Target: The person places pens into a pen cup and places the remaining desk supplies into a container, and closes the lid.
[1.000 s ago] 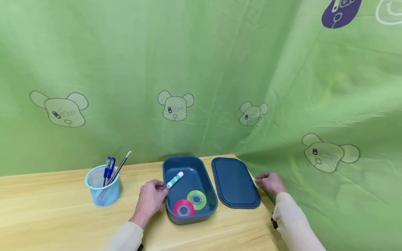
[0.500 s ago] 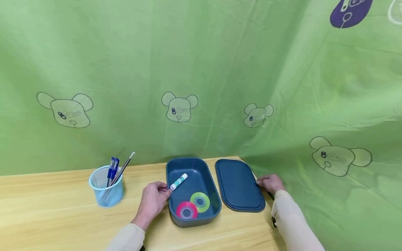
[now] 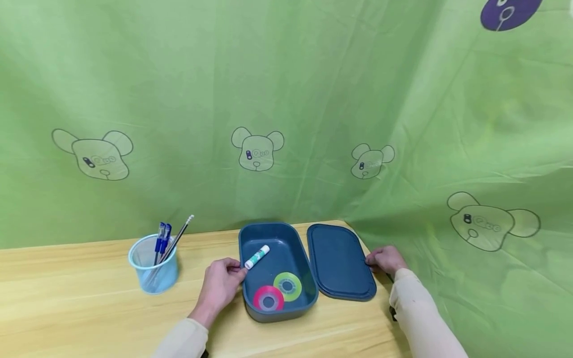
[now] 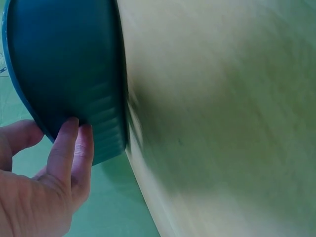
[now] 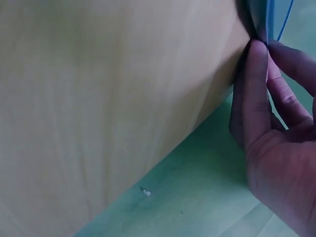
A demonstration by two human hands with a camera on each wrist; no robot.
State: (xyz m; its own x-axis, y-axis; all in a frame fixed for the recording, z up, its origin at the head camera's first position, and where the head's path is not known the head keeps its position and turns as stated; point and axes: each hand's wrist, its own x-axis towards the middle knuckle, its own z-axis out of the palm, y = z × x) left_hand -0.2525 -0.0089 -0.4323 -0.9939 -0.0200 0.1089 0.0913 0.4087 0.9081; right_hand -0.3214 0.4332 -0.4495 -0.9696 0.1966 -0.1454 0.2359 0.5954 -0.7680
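An open dark blue plastic box (image 3: 286, 248) stands on the table. In it lie a glue stick (image 3: 257, 257), a pink tape roll (image 3: 268, 298) and a green tape roll (image 3: 288, 286). My left hand (image 3: 221, 283) pinches the box's left side; the left wrist view has the thumb at the rim and fingertips against the outer wall (image 4: 74, 64). Right of the box lies its matching flat lid (image 3: 340, 261). My right hand (image 3: 387, 260) grips the lid's right edge between thumb and fingers, as the right wrist view also shows.
A light blue mesh pen cup (image 3: 156, 271) with blue pens (image 3: 162, 238) and a pencil (image 3: 178, 237) stands on the wooden table (image 3: 80, 298) at left. A green curtain (image 3: 304, 99) printed with bear heads hangs behind the table and along its right side.
My right hand has come in to the lid's right edge and taken hold of it. The left hand keeps its place on the box. The head view has turned slightly left.
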